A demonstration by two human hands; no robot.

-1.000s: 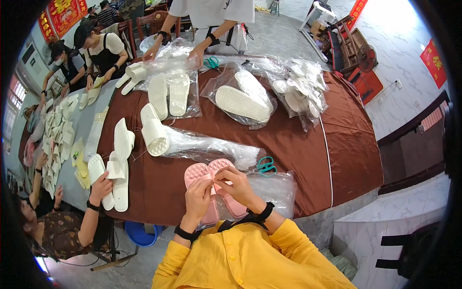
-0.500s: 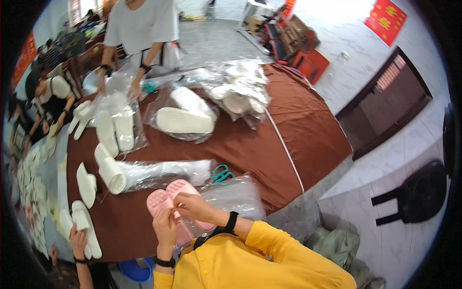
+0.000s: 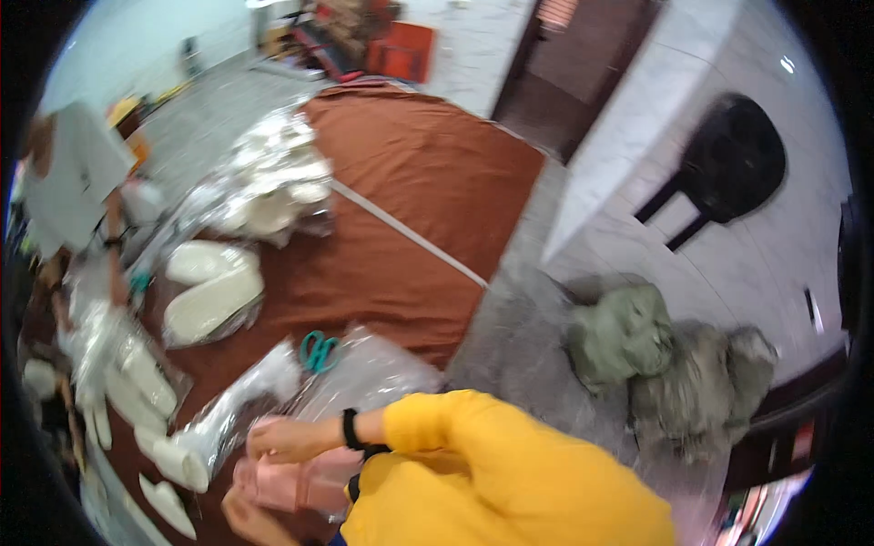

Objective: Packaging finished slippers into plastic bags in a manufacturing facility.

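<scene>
A pair of pink slippers (image 3: 314,482) lies at the table's near edge, in front of my yellow-sleeved body. My right hand (image 3: 291,440) is over one slipper, fingers curled in against it. My left hand (image 3: 250,520) is at the near left side of the pair, its fingertips close to the slipper's edge; motion blur hides how its fingers are set. Beyond the slippers lies a clear plastic bag (image 3: 382,373). Green-handled scissors (image 3: 319,352) rest beside the bag. To the left is a stretch of crumpled clear wrapping (image 3: 246,391).
The table has a brown cloth (image 3: 410,182) with a white strip (image 3: 410,235) across it. Bagged white slippers (image 3: 214,291) and a bagged heap of them (image 3: 278,177) lie further off. A person in a white shirt (image 3: 77,173) stands far left. Grey-green sacks (image 3: 628,337) are on the right floor.
The view has swung to the right, so the table and slippers appear further left. My hands, together over the pink slippers before, are now apart, the left one lower.
</scene>
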